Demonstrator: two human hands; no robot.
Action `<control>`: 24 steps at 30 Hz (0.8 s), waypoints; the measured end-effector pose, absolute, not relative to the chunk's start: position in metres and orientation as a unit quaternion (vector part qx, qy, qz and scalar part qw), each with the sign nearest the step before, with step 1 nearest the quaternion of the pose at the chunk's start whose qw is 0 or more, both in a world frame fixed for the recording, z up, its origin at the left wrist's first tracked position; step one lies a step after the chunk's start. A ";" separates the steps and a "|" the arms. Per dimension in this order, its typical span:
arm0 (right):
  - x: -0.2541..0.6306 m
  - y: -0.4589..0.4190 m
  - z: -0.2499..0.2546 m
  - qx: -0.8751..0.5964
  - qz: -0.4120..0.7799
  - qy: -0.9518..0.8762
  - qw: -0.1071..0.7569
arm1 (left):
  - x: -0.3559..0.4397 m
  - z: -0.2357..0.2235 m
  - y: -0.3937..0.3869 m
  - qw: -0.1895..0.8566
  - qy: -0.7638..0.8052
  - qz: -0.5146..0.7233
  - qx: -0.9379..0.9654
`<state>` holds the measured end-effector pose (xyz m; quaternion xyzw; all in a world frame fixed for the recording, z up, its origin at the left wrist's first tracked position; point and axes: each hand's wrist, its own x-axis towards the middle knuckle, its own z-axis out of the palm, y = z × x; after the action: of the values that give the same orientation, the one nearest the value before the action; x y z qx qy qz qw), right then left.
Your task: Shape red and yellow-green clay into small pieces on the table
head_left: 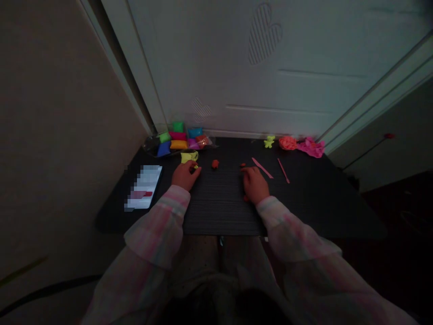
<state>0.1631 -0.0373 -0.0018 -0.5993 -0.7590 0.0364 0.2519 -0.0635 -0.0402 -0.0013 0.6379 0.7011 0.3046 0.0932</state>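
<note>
While your left grip [186, 176] pinches a yellow bit [195, 167] on the near side of the yellow packet [188, 157], your right grip [256, 184] is curled on the counter [216, 214], a fingertip just beside a red scrap [242, 165]; whether it holds anything, I cannot tell. The red lump [215, 164] sits between your grips, the knife [262, 168] and stick [283, 170] to the right, the phone [145, 186] to the left.

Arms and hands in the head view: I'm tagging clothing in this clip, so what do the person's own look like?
The left sleeve and right sleeve are long, loose and pale, with soft pink and greyish bands, narrower at the wrists. The left hand and right hand wear no gloves. Dim light blurs finer detail.
</note>
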 end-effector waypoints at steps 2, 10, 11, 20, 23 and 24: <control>0.168 -0.035 -0.004 -0.607 0.045 -0.739 0.291 | -0.064 -0.001 -0.040 0.094 0.703 0.301 0.637; 0.165 -0.042 0.000 -0.632 -0.026 -0.757 0.163 | -0.064 -0.001 -0.039 0.088 0.707 0.294 0.638; 0.166 -0.042 0.000 -0.636 -0.016 -0.753 0.168 | -0.064 -0.001 -0.039 0.089 0.705 0.295 0.639; 0.175 -0.039 -0.003 -0.643 0.012 -0.732 0.226 | -0.065 -0.002 -0.037 0.080 0.709 0.290 0.638; 0.171 -0.040 -0.003 -0.648 0.005 -0.735 0.201 | -0.065 -0.001 -0.037 0.083 0.708 0.288 0.639; 0.171 -0.039 -0.004 -0.648 0.021 -0.729 0.219 | -0.065 -0.001 -0.037 0.084 0.708 0.287 0.639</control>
<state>0.1715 -0.0389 -0.0036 -0.6478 -0.7295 0.0206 0.2186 -0.0645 -0.0375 -0.0007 0.6392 0.7085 0.2870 0.0844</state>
